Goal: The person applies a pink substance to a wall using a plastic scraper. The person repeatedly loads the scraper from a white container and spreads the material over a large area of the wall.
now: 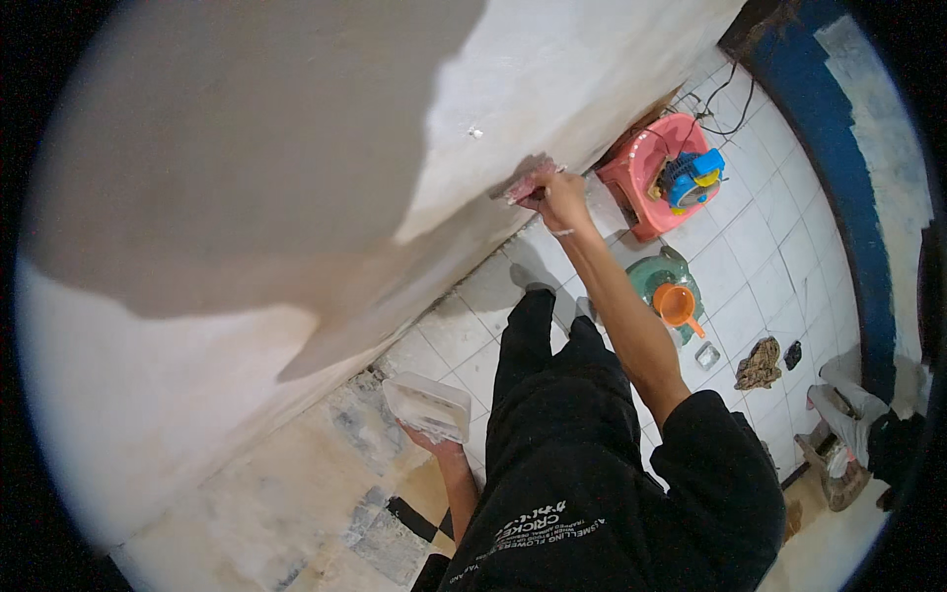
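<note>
My right hand (pixel 562 204) is stretched out to the white wall (pixel 513 89), its fingers closed round a pinkish, white-smeared flat piece (pixel 531 182). That piece is pressed against or very near the low part of the wall; whether it is a scraper or a sponge I cannot tell. Lower down on the left, my left hand (pixel 434 443) supports a whitish plastic tub (pixel 428 407) from below, tilted beside the wall's foot. White residue shows on the tub and on the fingers under it.
A pink plastic stool (pixel 641 178) by the wall bears a blue and yellow fan (pixel 691 180) with black cords. An orange dipper (pixel 676 305) rests on a green basin (pixel 646 273). A brown cloth (pixel 759 365) and a small clear container (pixel 706 355) lie on the white tiles (pixel 760 242).
</note>
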`<act>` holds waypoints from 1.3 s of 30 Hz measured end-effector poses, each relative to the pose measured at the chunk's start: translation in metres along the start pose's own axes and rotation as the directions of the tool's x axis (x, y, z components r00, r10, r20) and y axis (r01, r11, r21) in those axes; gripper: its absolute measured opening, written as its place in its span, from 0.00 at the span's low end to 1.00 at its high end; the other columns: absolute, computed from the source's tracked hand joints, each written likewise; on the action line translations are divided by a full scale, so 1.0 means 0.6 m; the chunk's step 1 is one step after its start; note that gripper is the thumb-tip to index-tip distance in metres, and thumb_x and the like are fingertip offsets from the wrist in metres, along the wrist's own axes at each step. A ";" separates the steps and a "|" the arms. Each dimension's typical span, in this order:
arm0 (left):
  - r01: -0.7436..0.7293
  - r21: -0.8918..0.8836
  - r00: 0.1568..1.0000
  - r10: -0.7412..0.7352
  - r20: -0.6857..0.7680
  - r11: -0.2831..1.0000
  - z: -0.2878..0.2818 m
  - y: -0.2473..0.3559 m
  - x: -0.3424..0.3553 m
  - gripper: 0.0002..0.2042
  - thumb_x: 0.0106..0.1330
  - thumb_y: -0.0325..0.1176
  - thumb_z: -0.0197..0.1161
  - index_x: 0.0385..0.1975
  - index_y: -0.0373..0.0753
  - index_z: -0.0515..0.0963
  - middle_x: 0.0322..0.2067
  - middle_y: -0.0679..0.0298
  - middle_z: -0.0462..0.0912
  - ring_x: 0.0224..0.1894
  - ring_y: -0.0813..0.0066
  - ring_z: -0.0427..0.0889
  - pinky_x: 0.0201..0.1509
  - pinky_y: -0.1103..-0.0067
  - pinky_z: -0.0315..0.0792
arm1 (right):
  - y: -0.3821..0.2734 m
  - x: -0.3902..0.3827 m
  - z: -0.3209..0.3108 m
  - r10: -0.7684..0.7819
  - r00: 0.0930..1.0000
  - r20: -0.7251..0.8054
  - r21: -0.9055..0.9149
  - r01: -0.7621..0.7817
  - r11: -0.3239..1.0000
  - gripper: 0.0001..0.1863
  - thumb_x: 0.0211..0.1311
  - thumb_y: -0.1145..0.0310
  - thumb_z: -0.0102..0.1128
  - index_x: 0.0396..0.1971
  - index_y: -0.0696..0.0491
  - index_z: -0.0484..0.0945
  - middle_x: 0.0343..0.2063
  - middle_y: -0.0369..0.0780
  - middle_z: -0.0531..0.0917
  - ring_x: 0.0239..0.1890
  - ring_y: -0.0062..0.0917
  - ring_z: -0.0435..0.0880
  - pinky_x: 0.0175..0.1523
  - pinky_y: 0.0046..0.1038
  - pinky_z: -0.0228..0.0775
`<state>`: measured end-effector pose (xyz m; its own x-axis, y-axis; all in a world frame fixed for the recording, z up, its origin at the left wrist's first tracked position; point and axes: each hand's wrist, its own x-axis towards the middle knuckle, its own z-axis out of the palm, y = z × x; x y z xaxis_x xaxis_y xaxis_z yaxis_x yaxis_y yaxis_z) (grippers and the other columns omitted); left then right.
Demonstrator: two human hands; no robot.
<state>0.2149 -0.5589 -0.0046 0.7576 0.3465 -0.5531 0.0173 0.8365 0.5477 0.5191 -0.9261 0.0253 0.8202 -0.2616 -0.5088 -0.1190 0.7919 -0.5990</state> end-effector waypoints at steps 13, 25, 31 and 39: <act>-0.027 0.043 0.999 0.029 -0.041 0.999 0.021 -0.035 0.018 0.28 0.66 0.56 0.45 0.60 0.44 0.64 0.59 0.61 0.66 0.58 0.60 0.67 0.62 0.63 0.61 | -0.069 -0.057 -0.049 -0.057 0.998 0.016 -0.138 0.059 0.989 0.04 0.51 0.81 0.49 0.23 0.67 0.72 0.23 0.45 0.77 0.24 0.32 0.79 0.28 0.31 0.75; 0.013 -0.098 0.999 -0.008 0.045 0.995 -0.043 -0.058 0.025 0.28 0.65 0.54 0.47 0.60 0.44 0.64 0.58 0.61 0.68 0.56 0.58 0.69 0.62 0.60 0.60 | -0.225 -0.167 0.055 -0.294 0.942 0.160 -0.198 0.322 0.926 0.01 0.50 0.80 0.55 0.23 0.62 0.74 0.22 0.41 0.76 0.22 0.26 0.78 0.29 0.28 0.74; 0.008 -0.082 0.993 0.002 0.115 0.997 -0.089 -0.044 0.036 0.28 0.65 0.54 0.47 0.60 0.44 0.63 0.59 0.61 0.67 0.57 0.58 0.68 0.63 0.60 0.59 | -0.092 0.020 -0.119 -0.104 0.973 -0.207 -0.271 0.045 0.962 0.04 0.56 0.79 0.50 0.27 0.63 0.74 0.25 0.47 0.79 0.28 0.34 0.82 0.30 0.36 0.77; -0.036 0.076 0.999 0.035 0.014 0.997 0.001 -0.030 0.013 0.31 0.64 0.57 0.47 0.63 0.46 0.60 0.63 0.61 0.61 0.62 0.58 0.62 0.65 0.58 0.54 | -0.017 0.172 -0.149 -0.045 0.998 -0.032 -0.342 0.032 0.939 0.08 0.57 0.76 0.48 0.25 0.65 0.73 0.17 0.48 0.78 0.24 0.33 0.82 0.27 0.35 0.77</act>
<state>0.2206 -0.5716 -0.0186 0.7668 0.3693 -0.5249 0.0395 0.7892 0.6129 0.5550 -1.0101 -0.0763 0.8065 -0.3146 -0.5005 -0.2770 0.5468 -0.7901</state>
